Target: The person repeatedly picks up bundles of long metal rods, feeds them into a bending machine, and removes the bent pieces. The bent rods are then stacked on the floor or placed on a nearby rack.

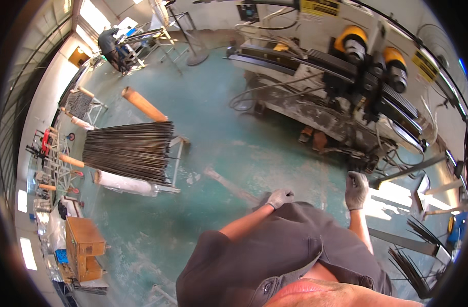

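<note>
My left hand [281, 198], in a pale knit glove, is held close to the front of my dark work shirt [295, 240]. Its fingers are curled together; whatever may be inside them is hidden. Out to the right, my right hand [357, 190] wears a similar glove and is raised with bent fingers. It is nearest to the lower right end of a large machine [311, 112], and I cannot make out anything in its grip. Two yellow-and-black cylindrical units [353, 43] sit on that machine, with cables hanging around them.
To the left, a rack [178, 156] bears a bundle of long dark rods [129, 149], with cardboard tubes [144, 105] beside it. A wooden cabinet [85, 248] stands at lower left. More thin rods [408, 268] lie at lower right. Another person [110, 47] works far back left.
</note>
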A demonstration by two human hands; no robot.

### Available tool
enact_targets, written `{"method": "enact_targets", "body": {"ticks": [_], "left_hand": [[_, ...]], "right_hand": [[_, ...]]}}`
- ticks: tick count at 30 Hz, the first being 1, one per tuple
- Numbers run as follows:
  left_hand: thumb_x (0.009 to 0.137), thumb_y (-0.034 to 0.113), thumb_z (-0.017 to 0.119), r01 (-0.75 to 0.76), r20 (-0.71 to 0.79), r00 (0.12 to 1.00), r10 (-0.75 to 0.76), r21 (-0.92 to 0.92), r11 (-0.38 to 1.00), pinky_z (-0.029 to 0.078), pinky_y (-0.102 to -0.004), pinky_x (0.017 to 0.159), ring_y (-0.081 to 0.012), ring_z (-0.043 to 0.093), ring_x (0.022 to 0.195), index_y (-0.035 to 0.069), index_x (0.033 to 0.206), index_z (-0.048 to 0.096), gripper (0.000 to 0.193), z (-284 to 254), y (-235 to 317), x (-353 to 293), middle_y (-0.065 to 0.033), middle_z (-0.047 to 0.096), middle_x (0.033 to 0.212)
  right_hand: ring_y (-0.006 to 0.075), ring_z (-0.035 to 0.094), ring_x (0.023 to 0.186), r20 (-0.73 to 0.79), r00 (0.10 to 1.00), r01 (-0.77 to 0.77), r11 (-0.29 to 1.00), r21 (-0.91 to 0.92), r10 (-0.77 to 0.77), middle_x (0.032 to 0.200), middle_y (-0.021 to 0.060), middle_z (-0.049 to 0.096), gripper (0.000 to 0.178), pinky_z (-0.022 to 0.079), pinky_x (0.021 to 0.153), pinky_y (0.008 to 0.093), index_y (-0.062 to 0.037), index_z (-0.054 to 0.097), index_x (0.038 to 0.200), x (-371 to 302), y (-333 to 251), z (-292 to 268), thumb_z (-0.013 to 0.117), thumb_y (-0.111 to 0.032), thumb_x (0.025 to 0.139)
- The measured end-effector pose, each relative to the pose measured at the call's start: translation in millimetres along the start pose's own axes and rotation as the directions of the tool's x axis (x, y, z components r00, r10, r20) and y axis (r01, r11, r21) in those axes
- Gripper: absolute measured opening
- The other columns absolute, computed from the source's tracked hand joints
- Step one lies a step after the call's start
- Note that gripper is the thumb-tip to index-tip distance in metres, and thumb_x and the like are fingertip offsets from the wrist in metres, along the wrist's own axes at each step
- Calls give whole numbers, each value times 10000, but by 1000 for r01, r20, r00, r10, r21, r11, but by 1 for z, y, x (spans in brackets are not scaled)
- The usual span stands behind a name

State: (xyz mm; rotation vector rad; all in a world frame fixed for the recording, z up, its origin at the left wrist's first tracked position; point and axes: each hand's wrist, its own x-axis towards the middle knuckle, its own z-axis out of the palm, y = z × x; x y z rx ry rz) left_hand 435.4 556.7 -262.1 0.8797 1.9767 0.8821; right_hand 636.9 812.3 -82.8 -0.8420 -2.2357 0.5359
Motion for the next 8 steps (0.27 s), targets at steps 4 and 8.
{"method": "enact_targets", "body": {"ticks": [4,8], "left_hand": [[924,288,665,187,-291,941,-174,15,982,566,-416,934,-335,736,1063,144,1120,774,267,-130,-37,6,-145,774,1100],[940,339,669,367,-483,789,-379,-125,922,562,-395,964,-330,733,1119,117,1134,773,313,-249,-115,-14,-174,771,1140]], "right_hand": [[253,699,876,31,999,2,996,89,-5,980,115,734,154,553,789,350,-52,750,1037,84,-65,70,763,-38,884],[149,671,878,-75,992,123,937,326,-104,997,71,732,153,530,796,272,-68,748,1118,186,-196,115,734,-36,969]]}}
